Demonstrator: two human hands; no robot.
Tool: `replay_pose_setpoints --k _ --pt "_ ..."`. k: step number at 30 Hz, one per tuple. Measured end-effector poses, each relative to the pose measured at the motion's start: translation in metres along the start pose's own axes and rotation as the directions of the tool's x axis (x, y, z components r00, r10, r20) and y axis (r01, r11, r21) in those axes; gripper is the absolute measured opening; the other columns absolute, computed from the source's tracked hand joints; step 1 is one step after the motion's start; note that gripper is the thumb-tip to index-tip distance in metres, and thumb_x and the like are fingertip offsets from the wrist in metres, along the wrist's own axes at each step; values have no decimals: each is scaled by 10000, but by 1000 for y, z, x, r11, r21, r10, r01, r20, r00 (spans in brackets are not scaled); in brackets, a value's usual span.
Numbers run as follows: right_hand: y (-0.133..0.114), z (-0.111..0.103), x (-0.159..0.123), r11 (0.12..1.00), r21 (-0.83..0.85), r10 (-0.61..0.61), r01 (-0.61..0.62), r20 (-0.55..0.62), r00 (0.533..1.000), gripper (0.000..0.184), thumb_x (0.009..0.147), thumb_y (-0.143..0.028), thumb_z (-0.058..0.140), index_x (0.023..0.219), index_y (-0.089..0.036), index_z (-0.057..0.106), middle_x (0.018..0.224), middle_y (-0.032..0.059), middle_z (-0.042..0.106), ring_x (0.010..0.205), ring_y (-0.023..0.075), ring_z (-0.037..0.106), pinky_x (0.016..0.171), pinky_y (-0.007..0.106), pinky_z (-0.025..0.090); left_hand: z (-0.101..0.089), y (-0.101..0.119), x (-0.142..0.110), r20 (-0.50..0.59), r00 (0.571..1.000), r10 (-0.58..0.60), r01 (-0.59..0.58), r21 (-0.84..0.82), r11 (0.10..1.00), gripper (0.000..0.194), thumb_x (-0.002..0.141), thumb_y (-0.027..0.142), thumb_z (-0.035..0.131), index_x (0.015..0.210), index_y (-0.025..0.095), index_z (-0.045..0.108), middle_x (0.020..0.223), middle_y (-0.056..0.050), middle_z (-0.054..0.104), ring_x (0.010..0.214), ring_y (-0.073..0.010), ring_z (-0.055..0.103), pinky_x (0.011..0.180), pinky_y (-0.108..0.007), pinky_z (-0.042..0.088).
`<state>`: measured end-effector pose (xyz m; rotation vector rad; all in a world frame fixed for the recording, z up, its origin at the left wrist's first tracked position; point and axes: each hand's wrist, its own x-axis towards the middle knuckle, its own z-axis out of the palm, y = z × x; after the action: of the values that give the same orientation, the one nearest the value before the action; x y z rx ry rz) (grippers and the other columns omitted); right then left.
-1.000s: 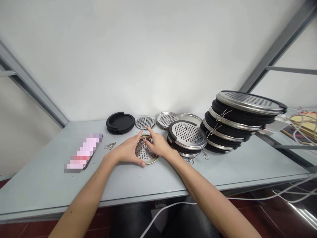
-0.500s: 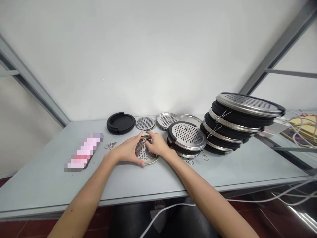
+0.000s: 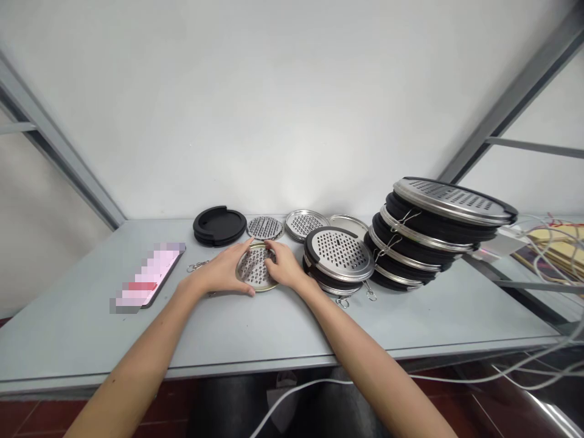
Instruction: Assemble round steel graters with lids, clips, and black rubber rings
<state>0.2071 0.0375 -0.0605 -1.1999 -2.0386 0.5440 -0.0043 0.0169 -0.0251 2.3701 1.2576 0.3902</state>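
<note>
A round metal grater disc (image 3: pixel 258 267) with a gold-toned rim lies on the table in front of me. My left hand (image 3: pixel 227 267) curves around its left side, fingertips at the far rim and thumb at the near rim. On the right side, my right hand (image 3: pixel 283 263) grips the rim with bent fingers. Just beyond the hands rest another grater disc (image 3: pixel 264 227) and a small pile of rimmed grater discs (image 3: pixel 306 224). A black round base (image 3: pixel 219 225) with a raised edge stands at the back left.
Right of my hands is a short stack of graters (image 3: pixel 343 252) in black holders; a taller, leaning stack (image 3: pixel 422 234) stands beyond it. Metal clips (image 3: pixel 197 266) lie near my left wrist. A phone (image 3: pixel 150 277) is on the left. Cables (image 3: pixel 554 249) hang at the right.
The view has shifted slightly. Both hands remain at the rimmed disc, now a little nearer the back of the table. My right fingers have moved from over the disc toward its right rim.
</note>
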Motion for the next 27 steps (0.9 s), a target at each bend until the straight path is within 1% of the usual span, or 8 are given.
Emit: replay_pose_setpoints --k 4,7,10,14,17,19,23,27 --pt "-1 2 -2 999 -43 0 -1 -26 1000 476 820 -155 511 1290 -92 560 1262 149 632 1176 239 555 1071 375 396 -5 -3 -1 -16 1000 -6 7 29 1000 1270 565 646 827 1565 240 157 1606 -166 256 1447 -392 297 1173 -534 275" --pt "-4 2 -3 997 -72 25 -31 -85 996 417 856 -202 506 1252 -99 586 1279 152 604 1211 243 522 1093 384 379 -5 -2 -2 -22 999 41 -40 42 998 1148 638 643 784 1552 240 219 1564 -149 353 1409 -376 370 1156 -517 316" --pt "-5 2 -3 992 -99 58 -75 -171 984 387 881 -252 508 1213 -84 612 1317 178 558 1266 266 475 1123 403 353 -1 -1 -1 -16 998 55 -54 67 996 1056 711 654 723 1547 223 243 1553 -145 371 1408 -357 372 1159 -503 315" --pt "-6 2 -4 978 -160 92 -137 -257 962 464 891 -279 501 1273 -23 563 1418 237 446 1371 316 358 1177 445 274 4 3 -2 -16 999 36 -34 109 993 1014 751 684 668 1548 215 251 1557 -141 364 1418 -361 351 1164 -493 312" --pt "-7 3 -4 958 -218 132 -185 -237 963 540 895 -260 471 1345 39 469 1512 285 312 1455 374 198 1199 515 189 6 9 -2 -33 999 26 -22 119 993 947 781 688 632 1531 215 298 1526 -138 409 1398 -365 374 1150 -491 328" --pt "-7 5 -3 950 -228 165 -215 -221 961 584 906 -290 464 1370 61 418 1544 308 242 1475 404 128 1195 559 160 6 12 -1 -37 999 23 -18 121 992 890 810 676 605 1517 215 324 1489 -140 446 1372 -349 407 1135 -477 347" --pt "-4 8 1 937 -208 225 -279 -250 942 599 925 -321 443 1371 76 388 1547 339 208 1484 417 100 1181 591 159 6 15 -1 -31 999 31 -28 121 992 853 830 649 599 1520 239 312 1487 -133 439 1367 -333 411 1134 -470 341" --pt "-3 9 4 922 -225 259 -316 -248 933 574 926 -326 451 1317 94 440 1537 356 213 1483 438 89 1189 583 132 8 14 -1 -24 1000 14 -11 121 993 857 826 636 609 1523 240 309 1500 -139 421 1375 -343 402 1127 -474 349"
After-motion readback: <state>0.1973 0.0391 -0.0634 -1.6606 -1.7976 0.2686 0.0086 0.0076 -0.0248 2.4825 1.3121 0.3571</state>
